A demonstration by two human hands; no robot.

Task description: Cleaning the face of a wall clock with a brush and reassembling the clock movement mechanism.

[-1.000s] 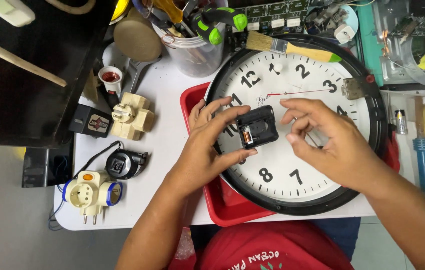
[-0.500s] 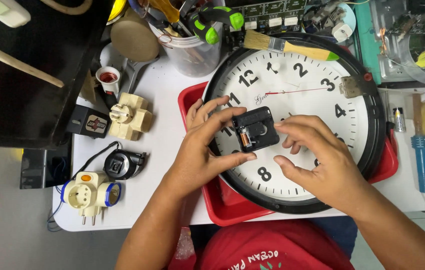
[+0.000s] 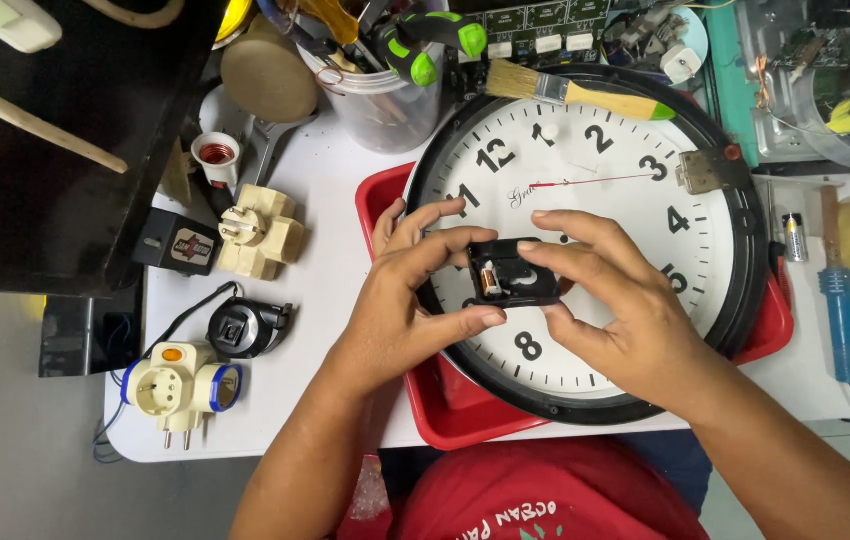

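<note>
Clock is my ref for everything: big round wall unit, white face, black rim, lying face up in red tray on white table.

Both hands over clock's lower-left face, around the 9-10 marks. Left hand and right hand share one item: small black clock movement, a boxy module w/ a battery visible at its left end. Left grip is narrow, thumb under the module's lower edge, fingers curled over its top-left corner. Right grip also narrow, fingertips on top edge, thumb at lower right. So module is pinched from both sides, held just above the face; can't tell if it touches the glass.

Red second hand on dial points roughly toward the 3. Small metal hinge-like plate sits on rim near the 3.

Around clock:
- Paintbrush, yellow handle w/ green tip, lies across top rim.
- Clear plastic cup w/ green-handled tools, just upper left of clock.
- Cream multi-plug adapter well left of clock, black adapter beside it.
- Black round plug and cream/blue socket adapter lower left.
- Blue-handled soldering iron right of clock, small battery near it.
</note>
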